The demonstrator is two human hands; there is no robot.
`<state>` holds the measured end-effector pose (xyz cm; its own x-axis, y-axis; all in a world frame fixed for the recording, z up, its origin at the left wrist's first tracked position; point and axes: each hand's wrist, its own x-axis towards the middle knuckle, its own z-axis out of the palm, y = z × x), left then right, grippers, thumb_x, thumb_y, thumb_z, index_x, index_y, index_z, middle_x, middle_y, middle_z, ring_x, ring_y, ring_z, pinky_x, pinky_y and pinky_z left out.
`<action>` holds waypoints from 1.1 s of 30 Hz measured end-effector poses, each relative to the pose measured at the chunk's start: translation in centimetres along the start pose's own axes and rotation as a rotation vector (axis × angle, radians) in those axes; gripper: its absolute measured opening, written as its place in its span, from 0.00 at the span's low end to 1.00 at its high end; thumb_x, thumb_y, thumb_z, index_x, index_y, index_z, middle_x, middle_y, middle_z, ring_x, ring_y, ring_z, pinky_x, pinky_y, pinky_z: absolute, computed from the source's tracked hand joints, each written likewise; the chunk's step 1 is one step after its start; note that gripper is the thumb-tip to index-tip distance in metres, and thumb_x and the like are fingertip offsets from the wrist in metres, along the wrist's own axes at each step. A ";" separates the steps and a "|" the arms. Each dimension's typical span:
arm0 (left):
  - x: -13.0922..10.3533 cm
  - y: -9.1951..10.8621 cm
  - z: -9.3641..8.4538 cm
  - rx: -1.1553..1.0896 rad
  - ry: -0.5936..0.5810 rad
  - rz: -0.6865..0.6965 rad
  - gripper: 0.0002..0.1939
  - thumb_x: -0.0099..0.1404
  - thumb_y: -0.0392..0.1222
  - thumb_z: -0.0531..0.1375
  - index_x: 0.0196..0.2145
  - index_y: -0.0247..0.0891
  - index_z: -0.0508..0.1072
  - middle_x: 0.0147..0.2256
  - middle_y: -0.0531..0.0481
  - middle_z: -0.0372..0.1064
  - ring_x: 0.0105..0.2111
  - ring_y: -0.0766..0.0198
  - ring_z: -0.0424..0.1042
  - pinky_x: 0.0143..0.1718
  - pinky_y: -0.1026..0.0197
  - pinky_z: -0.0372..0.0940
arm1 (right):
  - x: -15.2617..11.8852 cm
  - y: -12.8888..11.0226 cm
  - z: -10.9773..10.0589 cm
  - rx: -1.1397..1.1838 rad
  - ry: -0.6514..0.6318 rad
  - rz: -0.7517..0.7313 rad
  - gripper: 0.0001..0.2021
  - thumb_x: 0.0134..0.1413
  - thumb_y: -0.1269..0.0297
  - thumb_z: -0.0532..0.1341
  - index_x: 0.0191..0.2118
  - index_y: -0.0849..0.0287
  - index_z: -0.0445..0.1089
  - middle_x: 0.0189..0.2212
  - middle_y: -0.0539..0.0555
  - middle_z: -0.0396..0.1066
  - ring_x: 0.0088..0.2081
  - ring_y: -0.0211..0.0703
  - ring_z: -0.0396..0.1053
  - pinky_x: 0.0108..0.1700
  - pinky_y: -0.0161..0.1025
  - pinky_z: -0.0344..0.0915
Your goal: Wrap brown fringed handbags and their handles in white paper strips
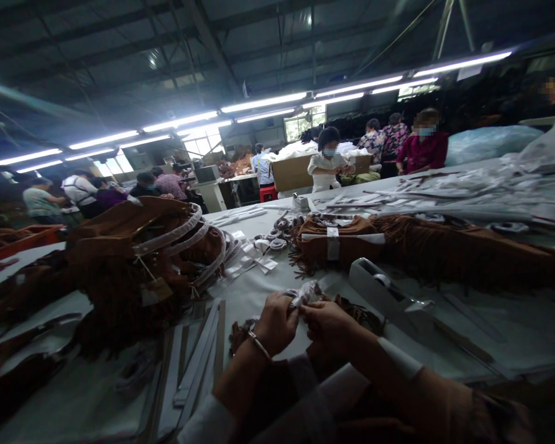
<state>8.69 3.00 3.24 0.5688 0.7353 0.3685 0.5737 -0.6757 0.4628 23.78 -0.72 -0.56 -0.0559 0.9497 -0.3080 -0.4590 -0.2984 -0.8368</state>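
My left hand (277,324), with a bracelet at its wrist, is closed on a crumpled whitish wrapped piece (305,293) above the table. The fingers of my right hand (327,319) pinch the lower right side of the same piece, close beside the left fingertips. Below and around the hands lies brown fringed material (361,316), partly hidden by them. A grey tape dispenser (379,290) stands just right of my right hand. Beyond the hands rests a folded brown bundle (342,246) with a white band around it.
A large pile of brown fringed pieces (115,265) with white-wrapped straps is on the left. Flat white and grey strips (197,370) lie left of my forearm. Small coils (277,237) sit farther back. White strips (444,197) cover the back right. Several people work beyond the table.
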 end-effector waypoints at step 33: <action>7.0 -5.8 -1.7 0.280 -0.116 -0.305 0.15 0.67 0.52 0.58 0.40 0.38 0.74 0.41 0.41 0.75 0.44 0.52 0.72 0.46 0.55 0.61 | -7.1 -0.3 -10.1 -0.805 0.433 -0.338 0.17 0.50 0.51 0.60 0.38 0.59 0.76 0.32 0.56 0.77 0.35 0.47 0.73 0.38 0.40 0.68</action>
<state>8.35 12.12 4.56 0.4012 0.9039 0.1485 0.8549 -0.4277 0.2936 33.26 -8.35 -2.64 0.3717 0.9284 0.0003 0.3618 -0.1446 -0.9210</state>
